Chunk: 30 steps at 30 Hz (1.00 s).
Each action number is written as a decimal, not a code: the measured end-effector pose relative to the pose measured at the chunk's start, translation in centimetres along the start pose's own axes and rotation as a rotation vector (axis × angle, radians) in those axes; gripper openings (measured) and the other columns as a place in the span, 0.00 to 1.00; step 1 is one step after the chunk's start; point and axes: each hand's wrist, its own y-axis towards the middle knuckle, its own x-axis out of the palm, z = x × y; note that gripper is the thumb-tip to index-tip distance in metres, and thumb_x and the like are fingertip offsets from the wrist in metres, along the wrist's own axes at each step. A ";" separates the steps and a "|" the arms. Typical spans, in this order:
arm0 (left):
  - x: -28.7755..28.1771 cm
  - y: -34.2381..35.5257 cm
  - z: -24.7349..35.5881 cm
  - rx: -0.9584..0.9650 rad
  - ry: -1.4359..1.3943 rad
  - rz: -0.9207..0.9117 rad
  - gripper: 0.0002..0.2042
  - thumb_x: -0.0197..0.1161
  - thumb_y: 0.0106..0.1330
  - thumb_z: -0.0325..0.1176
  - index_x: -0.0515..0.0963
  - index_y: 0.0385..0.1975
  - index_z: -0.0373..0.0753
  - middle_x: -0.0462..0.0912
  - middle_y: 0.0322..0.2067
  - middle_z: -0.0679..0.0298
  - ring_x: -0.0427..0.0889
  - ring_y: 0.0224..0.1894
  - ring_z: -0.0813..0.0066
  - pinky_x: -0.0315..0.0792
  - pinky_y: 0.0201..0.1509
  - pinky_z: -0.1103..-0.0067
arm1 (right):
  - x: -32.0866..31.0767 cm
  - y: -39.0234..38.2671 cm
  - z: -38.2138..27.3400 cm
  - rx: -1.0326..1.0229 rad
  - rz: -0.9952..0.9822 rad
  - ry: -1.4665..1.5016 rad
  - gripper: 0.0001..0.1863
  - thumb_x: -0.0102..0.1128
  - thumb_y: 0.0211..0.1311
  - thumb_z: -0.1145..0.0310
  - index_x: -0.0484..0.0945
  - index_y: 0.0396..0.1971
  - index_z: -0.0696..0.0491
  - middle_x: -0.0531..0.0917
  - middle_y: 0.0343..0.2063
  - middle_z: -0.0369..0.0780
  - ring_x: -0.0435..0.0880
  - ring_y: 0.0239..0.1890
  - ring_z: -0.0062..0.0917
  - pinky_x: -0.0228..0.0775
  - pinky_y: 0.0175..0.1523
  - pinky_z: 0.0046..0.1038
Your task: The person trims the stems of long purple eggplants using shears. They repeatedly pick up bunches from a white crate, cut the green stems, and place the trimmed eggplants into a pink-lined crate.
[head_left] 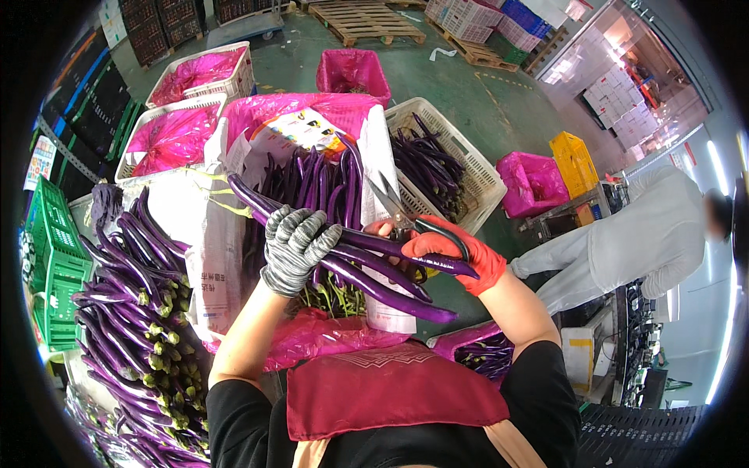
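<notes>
My left hand (294, 248), in a grey striped glove, is closed around several long purple eggplants (382, 293) above a lined box. My right hand (477, 259), in a red glove, holds scissors (388, 196) with black handles, their blades apart and pointing away from me. Its fingers also touch the eggplants' right ends. Below, the box's pink plastic liner (355, 105) and printed paper (214, 273) surround more upright eggplants (316, 183). A large pile of eggplants (129, 327), green stem ends towards the box, lies to the left.
A white crate (488, 183) of eggplants stands beyond the box at right. Pink-lined white crates (238, 78) stand at far left, a green crate (62, 265) at left. Pink tubs (527, 187) and a yellow crate (573, 164) are at right, near a person in grey (640, 234).
</notes>
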 end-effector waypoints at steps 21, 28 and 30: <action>-2.5 1.5 -8.5 -1.214 -1.635 0.334 0.22 0.66 0.48 0.28 0.69 0.44 0.36 0.75 0.32 0.64 0.76 0.34 0.70 0.74 0.44 0.76 | -3.3 0.5 5.4 0.337 -0.003 -0.097 0.26 0.47 0.65 0.65 0.59 0.62 0.53 0.76 0.28 0.35 0.75 0.29 0.15 0.62 0.31 0.17; -1.3 -0.2 -8.7 -1.155 -2.194 0.482 0.22 0.65 0.52 0.28 0.66 0.46 0.34 0.74 0.34 0.61 0.74 0.35 0.70 0.71 0.41 0.75 | 1.2 1.5 1.2 0.235 -0.118 -1.183 0.30 0.64 0.52 0.52 0.70 0.54 0.48 0.78 0.30 0.43 0.79 0.34 0.26 0.68 0.39 0.25; -1.1 -0.4 -8.8 -1.079 -2.396 0.505 0.20 0.61 0.55 0.26 0.66 0.47 0.35 0.74 0.34 0.60 0.75 0.35 0.68 0.73 0.42 0.72 | 0.4 1.4 2.1 0.104 -0.154 -1.260 0.30 0.64 0.52 0.51 0.71 0.53 0.48 0.79 0.32 0.45 0.80 0.36 0.35 0.70 0.40 0.30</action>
